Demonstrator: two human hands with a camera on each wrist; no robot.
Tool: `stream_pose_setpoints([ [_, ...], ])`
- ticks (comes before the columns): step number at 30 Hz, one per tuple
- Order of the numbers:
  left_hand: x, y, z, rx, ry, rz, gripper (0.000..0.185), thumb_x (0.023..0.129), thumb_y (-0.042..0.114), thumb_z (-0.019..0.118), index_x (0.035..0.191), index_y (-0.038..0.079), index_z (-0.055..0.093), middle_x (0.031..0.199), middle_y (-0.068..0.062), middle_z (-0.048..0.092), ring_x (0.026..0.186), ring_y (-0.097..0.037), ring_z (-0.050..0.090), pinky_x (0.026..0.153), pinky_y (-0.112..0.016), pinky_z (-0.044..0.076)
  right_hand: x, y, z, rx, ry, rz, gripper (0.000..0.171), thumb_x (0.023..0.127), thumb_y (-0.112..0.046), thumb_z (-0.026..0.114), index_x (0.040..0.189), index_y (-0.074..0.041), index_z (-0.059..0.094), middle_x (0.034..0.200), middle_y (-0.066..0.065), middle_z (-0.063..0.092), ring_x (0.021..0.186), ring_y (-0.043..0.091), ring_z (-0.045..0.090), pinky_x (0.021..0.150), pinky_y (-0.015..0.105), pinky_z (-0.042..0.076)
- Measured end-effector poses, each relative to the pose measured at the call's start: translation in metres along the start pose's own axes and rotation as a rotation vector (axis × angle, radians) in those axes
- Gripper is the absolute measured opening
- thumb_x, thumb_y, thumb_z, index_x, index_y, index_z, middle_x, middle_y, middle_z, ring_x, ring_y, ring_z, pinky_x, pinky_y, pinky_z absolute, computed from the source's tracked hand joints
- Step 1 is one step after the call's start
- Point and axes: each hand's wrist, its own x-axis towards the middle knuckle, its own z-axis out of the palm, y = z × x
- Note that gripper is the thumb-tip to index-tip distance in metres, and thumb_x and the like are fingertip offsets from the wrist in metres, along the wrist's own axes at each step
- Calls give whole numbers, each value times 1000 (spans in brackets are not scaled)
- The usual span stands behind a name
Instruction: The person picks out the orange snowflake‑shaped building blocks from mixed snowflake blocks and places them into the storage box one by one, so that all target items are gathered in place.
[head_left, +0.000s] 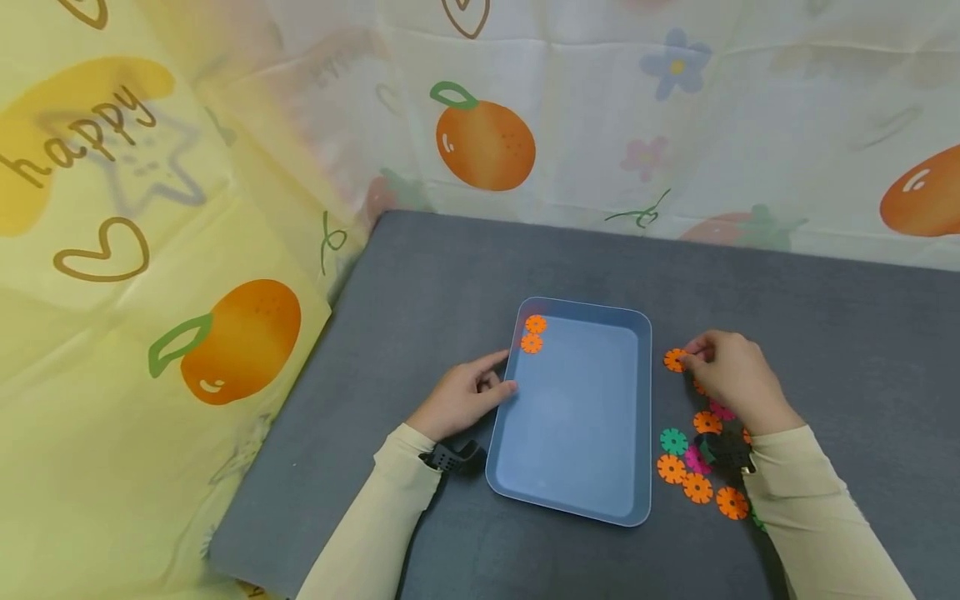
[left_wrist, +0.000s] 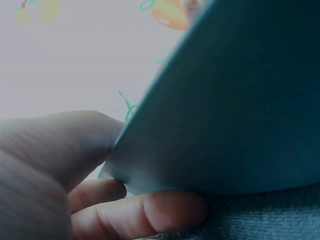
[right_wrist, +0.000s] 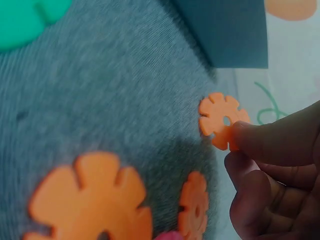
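My left hand (head_left: 467, 395) grips the left wall of a blue rectangular tray (head_left: 643, 417), its thumb over the rim. In the left wrist view, curled fingers (left_wrist: 142, 212) lie low against the tray wall (left_wrist: 220, 115). To the right of the tray, my right hand (head_left: 731, 375) pinches an orange flower-shaped notched disc (right_wrist: 216, 117) between thumb and finger. Two orange discs (head_left: 532, 342) lie inside the tray at its far left corner. Below the right hand is a loose group of orange, green and pink discs, including a green one (head_left: 673, 442), partly hidden by the wrist.
A grey cloth-covered table (head_left: 420, 283) carries everything. Patterned curtains (head_left: 585, 125) hang behind it and at its left side. Dark straps circle both wrists, the left strap (head_left: 452, 457) close beside the tray. More orange discs (head_left: 732, 502) lie near the right sleeve.
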Motion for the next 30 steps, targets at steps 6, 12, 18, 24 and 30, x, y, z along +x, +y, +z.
stream_pose_setpoints([
  [6,1,-1,0,1,4,-4,58,102,30,70,153,8,54,81,4,67,65,-11,53,63,-26,43,-2,-10,-2,23,57,-20,25,104,-18,58,108,4,69,77,10,67,56,21,54,51,35,43],
  [12,1,-2,0,-1,1,2,58,102,30,70,153,7,54,81,4,66,66,-11,53,63,-26,42,-5,-31,-9,52,126,-48,24,103,-18,57,106,1,70,74,10,69,50,20,49,47,34,39],
  [18,1,-2,0,2,3,5,58,102,30,70,153,8,54,81,4,66,66,-10,53,64,-26,42,-4,-56,-7,69,139,-52,23,102,-20,57,106,-1,70,73,8,68,48,20,47,46,34,38],
  [24,1,-2,0,-2,4,8,57,102,30,69,153,8,54,80,5,66,65,-10,52,64,-26,43,2,-76,5,86,128,-92,19,101,-18,60,102,-3,72,74,6,68,51,19,49,50,34,40],
  [30,1,-2,-1,-8,-2,14,57,102,30,69,153,8,54,80,4,66,64,-10,52,63,-26,42,9,-95,18,85,78,-116,18,100,-18,62,102,-4,73,85,9,71,51,18,47,50,33,40],
])
